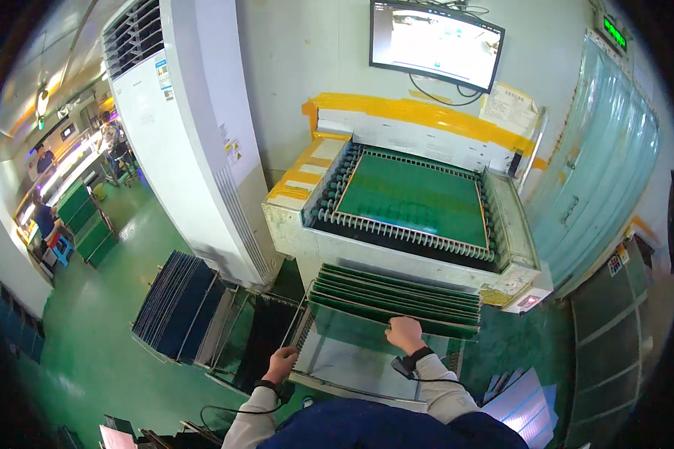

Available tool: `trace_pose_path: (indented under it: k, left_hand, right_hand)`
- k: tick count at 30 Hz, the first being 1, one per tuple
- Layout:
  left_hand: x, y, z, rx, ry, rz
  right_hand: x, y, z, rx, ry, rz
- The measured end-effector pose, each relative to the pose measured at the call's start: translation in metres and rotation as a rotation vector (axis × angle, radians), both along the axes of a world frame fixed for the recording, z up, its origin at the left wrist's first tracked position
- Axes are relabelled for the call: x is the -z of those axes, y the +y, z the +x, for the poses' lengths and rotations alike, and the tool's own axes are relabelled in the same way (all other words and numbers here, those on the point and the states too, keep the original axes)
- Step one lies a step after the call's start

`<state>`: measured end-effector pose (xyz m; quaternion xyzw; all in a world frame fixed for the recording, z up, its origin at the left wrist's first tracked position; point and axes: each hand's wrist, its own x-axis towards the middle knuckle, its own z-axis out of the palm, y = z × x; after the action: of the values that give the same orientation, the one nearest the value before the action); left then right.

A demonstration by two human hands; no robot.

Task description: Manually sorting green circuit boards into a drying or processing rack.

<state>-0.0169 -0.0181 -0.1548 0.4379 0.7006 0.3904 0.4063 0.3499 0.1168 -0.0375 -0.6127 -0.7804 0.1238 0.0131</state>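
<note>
Several green panels (397,295) stand close together on edge in a rack (337,385) with toothed sides, right in front of me. My right hand (405,334) is closed over the rack, just in front of the nearest panel. Its fingertips point away and down, so what they grip is hidden. At the rack's left side, my left hand (280,365) has its fingers curled by the toothed edge; whatever is in them cannot be made out. Each wrist wears a black band with a cable. Beyond the rack, a large green panel (412,193) lies flat on a roller conveyor (318,224).
Left of my rack stands another rack of dark panels (180,307). A tall white air conditioner (195,135) rises behind it. A screen (436,45) hangs above the conveyor, and a strip curtain (599,165) covers the right doorway. Shiny sheets (523,408) lie near my right arm. People work far left.
</note>
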Motion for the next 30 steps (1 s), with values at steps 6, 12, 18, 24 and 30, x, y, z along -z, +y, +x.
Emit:
trace_pose_path:
  k: [6,12,18,24,30]
  left_hand:
    - [0.008,-0.002,-0.001,-0.052,-0.071,0.046]
    - [0.008,0.0,-0.003,-0.021,-0.124,0.006]
    - [0.009,-0.001,-0.001,-0.031,-0.106,0.015]
    - [0.01,-0.001,-0.004,0.002,-0.144,-0.005]
    - [0.013,0.0,-0.006,0.015,-0.13,-0.017]
  right_hand:
    - [-0.002,0.002,-0.002,0.005,0.005,-0.005]
    - [-0.004,0.003,-0.002,0.017,-0.025,-0.032]
    - [-0.004,0.001,-0.002,0.026,-0.027,-0.043]
    - [-0.006,0.0,-0.004,0.034,-0.03,-0.061]
    - [-0.01,0.0,-0.006,0.035,-0.045,-0.087]
